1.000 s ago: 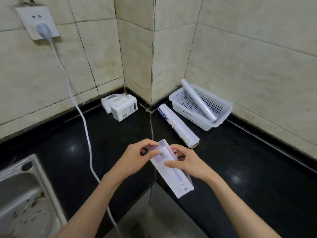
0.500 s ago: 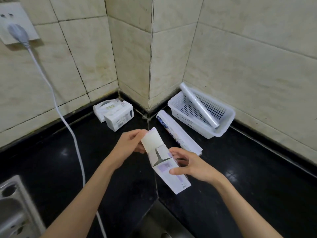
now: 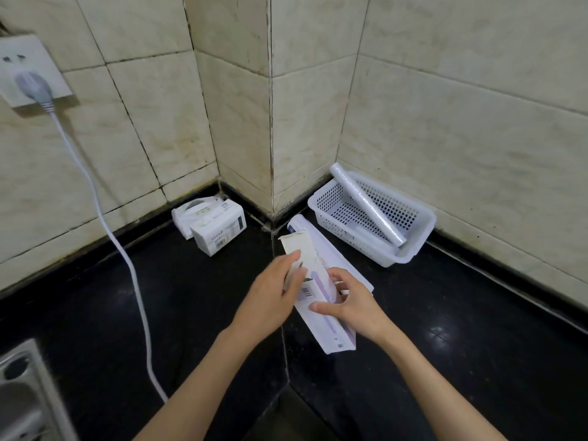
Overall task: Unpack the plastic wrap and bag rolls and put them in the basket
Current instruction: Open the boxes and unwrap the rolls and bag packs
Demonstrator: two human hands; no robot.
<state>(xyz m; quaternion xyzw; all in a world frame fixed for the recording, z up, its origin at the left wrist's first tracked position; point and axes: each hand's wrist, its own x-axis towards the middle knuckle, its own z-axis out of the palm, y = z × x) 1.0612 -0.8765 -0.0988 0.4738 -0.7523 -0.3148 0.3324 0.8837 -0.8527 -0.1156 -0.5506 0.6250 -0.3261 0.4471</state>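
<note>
Broadly, a black countertop (image 3: 445, 361) fills the near and middle ground, meeting cream tiled walls (image 3: 461, 122) that form a corner at the far centre. A steel sink (image 3: 22, 393) shows at the near left edge, and a white cable (image 3: 127, 259) drops from a wall socket (image 3: 28, 71) at the far left and runs across the counter toward the near edge.

At the far right, against the wall, sits the white perforated basket (image 3: 416, 246), with one clear roll (image 3: 366, 205) lying diagonally in it, its far end propped on the rim. A second roll (image 3: 297, 224) lies on the counter just left of the basket, mostly hidden behind the carton. Two small white packs (image 3: 219, 229) rest near the corner on the left.

Between the hands is the long white-and-purple carton (image 3: 321, 300), tilted with its opened end away from the person — the end flap (image 3: 294, 245) stands up higher than half a second ago, and the carton has lifted toward the far side.

The left hand (image 3: 270, 300), which pinched the flap before, now lies along the carton's left side with fingers straight and together. The right hand (image 3: 353, 305) grips the carton's body from the right, fingers curled over it and thumb across the near face.
</note>
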